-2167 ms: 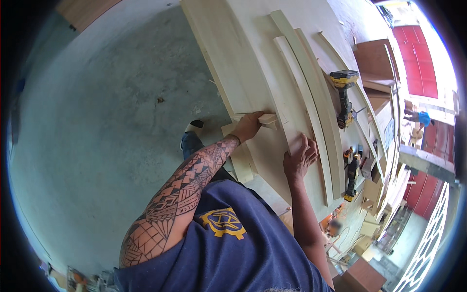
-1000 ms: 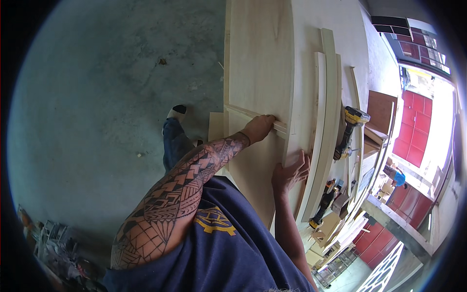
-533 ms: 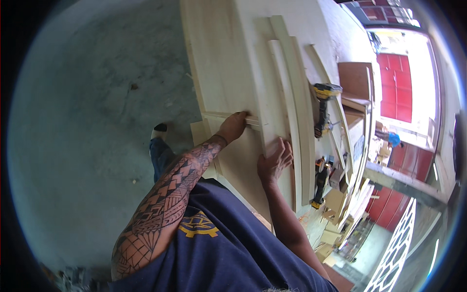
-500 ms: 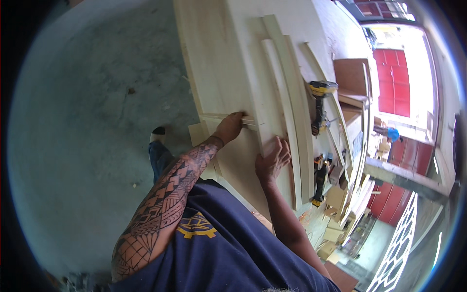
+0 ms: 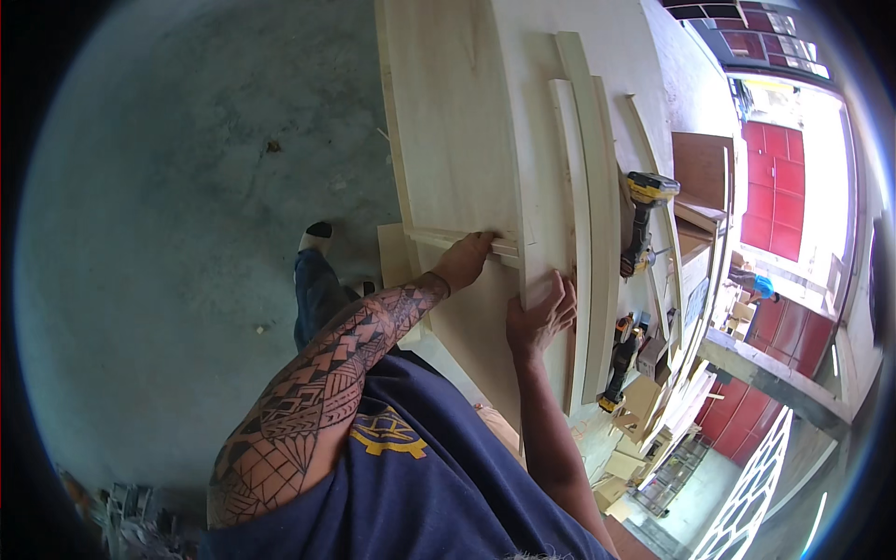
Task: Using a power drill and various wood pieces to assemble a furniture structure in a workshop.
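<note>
A large pale plywood piece (image 5: 448, 121) stands in front of me, with a second plywood face (image 5: 537, 112) meeting it along an edge. My left hand (image 5: 462, 263), on the tattooed arm, is closed around a narrow wooden strip (image 5: 505, 249) that crosses the plywood near that edge. Its fingertips are partly hidden. My right hand (image 5: 539, 319) rests on the second face just to the right, fingers bent and spread apart. Close beside its fingertips lie long loose wooden slats (image 5: 597, 187).
A yellow-and-black cordless drill (image 5: 640, 224) lies right of the slats, with another power tool (image 5: 618, 364) nearer me. Brown open boxes (image 5: 702, 173) stand beyond. Concrete floor (image 5: 187, 233) spreads to the left. Far right, a person in a blue top (image 5: 763, 287) is bent over.
The whole view has shifted, so the plywood and tools appear farther right. Both hands keep about the same places on the wood.
</note>
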Tool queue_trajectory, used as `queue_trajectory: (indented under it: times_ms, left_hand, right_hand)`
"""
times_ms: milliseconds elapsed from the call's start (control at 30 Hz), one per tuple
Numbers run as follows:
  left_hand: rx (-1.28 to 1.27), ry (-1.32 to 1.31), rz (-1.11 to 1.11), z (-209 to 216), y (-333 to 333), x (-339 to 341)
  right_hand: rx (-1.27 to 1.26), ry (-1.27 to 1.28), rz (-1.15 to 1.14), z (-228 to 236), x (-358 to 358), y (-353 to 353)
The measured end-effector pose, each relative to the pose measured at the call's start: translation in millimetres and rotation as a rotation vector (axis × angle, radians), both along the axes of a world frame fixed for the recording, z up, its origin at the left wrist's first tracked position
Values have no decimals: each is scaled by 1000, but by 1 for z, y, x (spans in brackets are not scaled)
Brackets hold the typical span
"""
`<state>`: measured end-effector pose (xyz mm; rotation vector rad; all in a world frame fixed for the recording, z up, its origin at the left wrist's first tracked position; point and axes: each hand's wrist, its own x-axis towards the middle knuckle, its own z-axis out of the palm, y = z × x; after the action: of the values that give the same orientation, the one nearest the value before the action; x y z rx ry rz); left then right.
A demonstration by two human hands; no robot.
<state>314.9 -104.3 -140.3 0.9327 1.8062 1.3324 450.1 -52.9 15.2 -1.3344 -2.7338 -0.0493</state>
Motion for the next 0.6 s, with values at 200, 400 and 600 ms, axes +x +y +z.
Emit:
queue_trajectory:
  times_ms: [200,400,600]
  left_hand:
    - [-24,45,26,8,-4,-22]
    - [21,94,29,-2,0,-19]
    - [-8,9,-31,5,-1,-20]
  right_hand:
    - [-59,5,-98,16,-62,11]
    - [7,-32,-47,-5,-65,16]
    - [4,14,10,-6,-62,18]
